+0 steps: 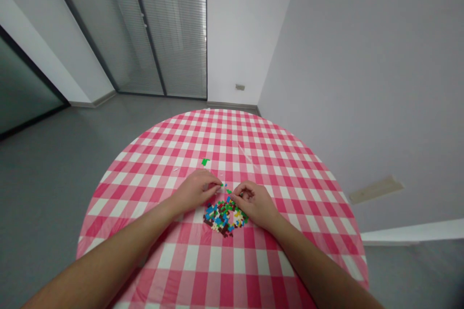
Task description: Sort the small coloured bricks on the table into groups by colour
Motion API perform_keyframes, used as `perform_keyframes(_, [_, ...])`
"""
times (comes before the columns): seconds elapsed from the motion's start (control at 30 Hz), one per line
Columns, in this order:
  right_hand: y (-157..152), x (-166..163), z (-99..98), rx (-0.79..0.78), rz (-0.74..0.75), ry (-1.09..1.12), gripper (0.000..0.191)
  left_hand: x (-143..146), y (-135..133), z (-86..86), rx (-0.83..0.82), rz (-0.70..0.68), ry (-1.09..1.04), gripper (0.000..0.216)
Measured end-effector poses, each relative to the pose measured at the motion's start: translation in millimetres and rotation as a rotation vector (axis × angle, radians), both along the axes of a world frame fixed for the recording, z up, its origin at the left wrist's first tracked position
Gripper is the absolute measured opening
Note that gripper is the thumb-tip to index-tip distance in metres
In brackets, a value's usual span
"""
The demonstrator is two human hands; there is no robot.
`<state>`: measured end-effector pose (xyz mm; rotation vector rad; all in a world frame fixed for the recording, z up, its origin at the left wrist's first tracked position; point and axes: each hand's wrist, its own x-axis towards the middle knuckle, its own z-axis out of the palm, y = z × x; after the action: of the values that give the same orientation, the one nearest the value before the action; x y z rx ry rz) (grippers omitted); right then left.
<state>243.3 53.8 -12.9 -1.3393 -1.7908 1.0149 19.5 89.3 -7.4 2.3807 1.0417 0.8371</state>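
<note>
A pile of tiny building bricks [220, 216] in blue, green, white, yellow and dark brown lies on the checked tablecloth. My left hand [197, 189] is just beyond the pile's left side, thumb and forefinger pinched with a bit of green showing at the tips. On the other side, my right hand [254, 203] has its fingers curled in a pinch over the pile's far right edge; what is between them is too small to make out. A few loose green bricks [228, 191] and blue bits lie between the hands. Farther off rests a flat green brick piece [205, 161].
The round table [224, 130] wears a red-and-white checked cloth. A small white scrap [176, 169] lies left of the far green piece. Beyond the table stand a glass partition with blinds [174, 34] and white walls [344, 82].
</note>
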Motion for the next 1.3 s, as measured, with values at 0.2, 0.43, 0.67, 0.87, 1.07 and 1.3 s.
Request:
perform_keyframes(0.2, [3.0, 5.0, 1.5, -0.011, -0.027, -0.045, 0.016, -30.5, 32.2, -13.0, 0.037, 0.226, 0.11, 0.016])
perform_keyframes(0.43, [2.9, 5.5, 1.8, -0.017, -0.038, -0.019, 0.015, -36.8, 45.6, -26.3, 0.128, 0.276, 0.199, 0.018])
perform_keyframes(0.67, [4.0, 7.0, -2.2, 0.003, -0.022, -0.028, 0.016, -37.4, 46.0, -27.7, 0.131, 0.378, 0.149, 0.018])
perform_keyframes(0.87, [3.4, 7.0, -0.6, -0.008, -0.019, -0.029, 0.015, -33.8, 45.8, -24.8, 0.092, 0.422, 0.202, 0.014])
perform_keyframes(1.07, [3.0, 6.2, 4.2, -0.018, -0.021, -0.013, 0.013, -31.7, 45.2, -26.1, 0.106, 0.43, 0.164, 0.012])
perform_keyframes(1.3, [3.4, 5.2, 5.4, -0.006, -0.024, 0.006, 0.015, -28.0, 45.4, -27.2, 0.118, 0.44, 0.248, 0.022])
